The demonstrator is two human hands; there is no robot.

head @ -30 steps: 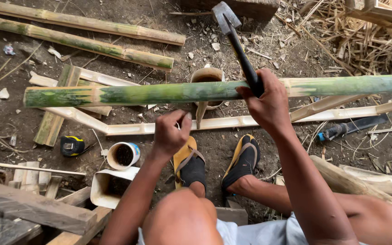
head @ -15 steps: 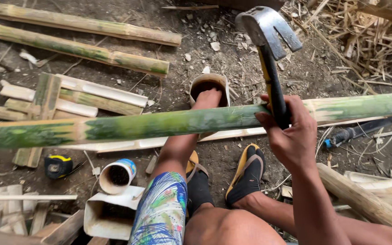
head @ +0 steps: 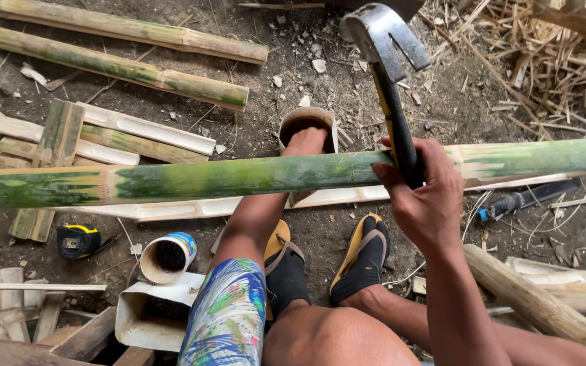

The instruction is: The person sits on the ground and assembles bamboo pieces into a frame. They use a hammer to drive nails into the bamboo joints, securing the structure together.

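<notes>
My right hand (head: pixel 427 203) is shut on the black handle of a claw hammer (head: pixel 382 35), held upright with its steel head raised close to the camera. A long green bamboo pole (head: pixel 225 177) lies level across the view in front of my knees. My left arm reaches under that pole. My left hand (head: pixel 306 140) rests at the mouth of a short bamboo cup (head: pixel 291 120) standing on the dirt behind the pole. Its fingers dip into the cup, so what they hold is hidden.
Two bamboo poles (head: pixel 123 68) and split bamboo slats (head: pixel 113 132) lie at the upper left. A yellow-black tape measure (head: pixel 78 241), an open can (head: pixel 167 256) and a white box (head: pixel 149 315) sit at lower left. A dark tool (head: pixel 523 200) and a wooden log (head: pixel 537 301) lie right.
My left hand has gone from near my knee forward under the pole to the bamboo cup. The hammer has risen closer to the camera.
</notes>
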